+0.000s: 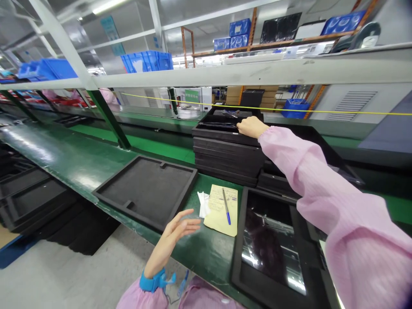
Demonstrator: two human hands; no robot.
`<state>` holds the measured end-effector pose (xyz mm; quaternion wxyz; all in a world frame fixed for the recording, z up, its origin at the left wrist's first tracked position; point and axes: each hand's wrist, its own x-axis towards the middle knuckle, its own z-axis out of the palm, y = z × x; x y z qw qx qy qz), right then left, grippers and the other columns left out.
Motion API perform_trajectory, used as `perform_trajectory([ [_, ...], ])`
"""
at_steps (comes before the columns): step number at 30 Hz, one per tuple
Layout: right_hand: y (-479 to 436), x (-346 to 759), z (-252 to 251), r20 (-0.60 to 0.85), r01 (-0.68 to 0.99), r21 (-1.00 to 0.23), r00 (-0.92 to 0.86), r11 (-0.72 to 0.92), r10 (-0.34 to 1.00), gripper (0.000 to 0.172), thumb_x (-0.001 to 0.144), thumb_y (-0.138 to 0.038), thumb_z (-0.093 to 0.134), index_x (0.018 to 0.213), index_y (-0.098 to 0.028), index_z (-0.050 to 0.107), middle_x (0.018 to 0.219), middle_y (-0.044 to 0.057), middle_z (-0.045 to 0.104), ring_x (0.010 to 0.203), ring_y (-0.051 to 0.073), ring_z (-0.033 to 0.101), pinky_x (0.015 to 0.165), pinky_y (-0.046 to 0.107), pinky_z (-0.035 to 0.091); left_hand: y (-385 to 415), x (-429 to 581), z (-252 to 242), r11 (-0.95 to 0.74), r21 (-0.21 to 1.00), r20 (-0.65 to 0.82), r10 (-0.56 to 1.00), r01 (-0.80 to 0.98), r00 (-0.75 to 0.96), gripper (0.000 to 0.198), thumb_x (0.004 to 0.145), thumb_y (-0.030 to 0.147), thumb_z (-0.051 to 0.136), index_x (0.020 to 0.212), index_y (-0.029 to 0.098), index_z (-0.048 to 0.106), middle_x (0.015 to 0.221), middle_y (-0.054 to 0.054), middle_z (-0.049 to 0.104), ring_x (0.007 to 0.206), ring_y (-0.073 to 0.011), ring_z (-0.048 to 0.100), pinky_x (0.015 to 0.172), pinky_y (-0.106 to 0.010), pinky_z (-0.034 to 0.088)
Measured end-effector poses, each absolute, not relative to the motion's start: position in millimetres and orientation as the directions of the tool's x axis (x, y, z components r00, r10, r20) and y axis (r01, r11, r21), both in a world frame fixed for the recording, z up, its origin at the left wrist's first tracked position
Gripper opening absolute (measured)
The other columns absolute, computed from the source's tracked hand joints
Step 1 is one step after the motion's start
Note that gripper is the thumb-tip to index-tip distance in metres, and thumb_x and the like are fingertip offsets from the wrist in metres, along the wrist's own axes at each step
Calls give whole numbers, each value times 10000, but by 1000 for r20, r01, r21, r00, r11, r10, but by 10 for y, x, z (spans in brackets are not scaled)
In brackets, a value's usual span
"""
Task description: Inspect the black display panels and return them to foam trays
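My right hand (252,127), in a pink sleeve, reaches far out and rests closed on the edge of the top tray of a stack of black foam trays (225,150); a glossy panel lies in that top tray. My left hand (180,229) hovers open, fingers spread, over the near edge of the green bench, holding nothing. A blue wrist strap sits on my left wrist. An empty black foam tray (146,191) lies to its left. A black tray with a glossy dark screen (273,240) lies to the right.
A yellowish notepad (222,209) with a blue pen (226,207) and a white scrap lies between the trays. The green bench (64,159) runs left. A yellow cord crosses above. More black trays stack at lower left. Blue crates stand on shelves above.
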<state>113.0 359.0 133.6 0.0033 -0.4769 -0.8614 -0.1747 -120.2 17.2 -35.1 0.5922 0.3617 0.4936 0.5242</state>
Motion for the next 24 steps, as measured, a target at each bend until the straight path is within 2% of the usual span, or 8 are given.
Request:
perform_trajectory([
  [5,3649,1211,1342,155,856,203,-508,476,847,412,951,-476,517,1195,-150,579,1204,98,573,1120,225,548,993,467,442,153,-1160,-346,199,947,-205,979,-252,2,438,868,425,614,1229,182,561,1106,-128,723,1013,-255,685,964,-403,466],
  [8,3584,1277,1297,233,843,156,-537,514,811,410,973,-484,457,1176,-153,589,1238,97,558,1157,219,519,1010,441,415,107,-1145,-339,197,947,-202,979,-254,3,431,865,430,616,1217,186,570,1089,-121,728,1002,-253,689,961,-403,469],
  [12,3387,1374,1148,315,842,125,-535,525,784,435,941,-541,477,1000,-139,632,1037,81,620,1067,217,540,989,426,383,43,-1178,-350,205,945,-219,975,-254,-27,440,859,437,620,1224,196,578,1109,-124,723,1027,-269,682,987,-420,457],
  [17,3235,1453,1018,363,859,35,-488,511,794,392,927,-503,500,1005,-140,626,1000,88,621,1022,219,535,934,396,384,-4,-1195,-360,176,965,-176,984,-194,15,410,903,414,560,1264,219,552,1146,-116,710,1059,-261,668,1014,-422,442],
  [19,3214,1459,1003,376,858,1,-477,514,795,383,905,-506,529,976,-145,636,975,88,626,1015,232,530,937,409,368,-37,-1194,-326,112,980,-90,986,-164,138,405,907,413,553,1282,261,555,1189,-106,695,1090,-264,656,1019,-430,441],
  [21,3195,1459,1001,387,854,-41,-465,518,797,367,889,-501,546,944,-152,645,955,94,636,990,250,534,912,409,371,-62,-1183,-253,15,991,30,943,-132,332,479,855,482,606,1297,301,570,1242,-105,671,1148,-293,626,1031,-451,432],
  [22,3180,1460,1005,393,851,-65,-458,521,798,354,885,-493,550,929,-156,649,950,97,641,973,258,538,891,405,378,-64,-1166,-203,-36,991,92,877,-126,472,528,819,536,625,1293,305,587,1258,-110,661,1177,-313,608,1039,-468,424],
  [24,3120,1470,1022,408,837,-117,-449,534,794,315,886,-465,547,926,-170,652,961,94,647,966,265,541,875,395,392,-42,-1095,-88,-106,982,188,621,-157,760,568,786,641,585,1205,267,671,1280,-139,644,1225,-353,571,1059,-502,400],
])
